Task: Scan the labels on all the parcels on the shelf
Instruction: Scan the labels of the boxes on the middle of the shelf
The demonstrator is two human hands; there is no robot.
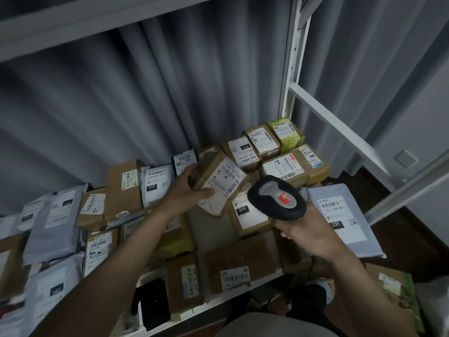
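Head view: the left hand point(188, 190) grips a small cardboard parcel point(218, 181) lifted off the shelf point(218, 299), its label point(224, 182) tilted up. Just right of that grip, the right hand point(308, 232) clasps the scanner point(277, 199), its head beside the parcel's lower corner.

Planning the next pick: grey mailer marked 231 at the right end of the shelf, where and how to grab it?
Judging by its pose, take the grey mailer by its right long edge, coming from the right. It lies flat, label up, that edge overhanging the shelf, so fingers can slip underneath. Its left side sits behind the scanner in the right hand.
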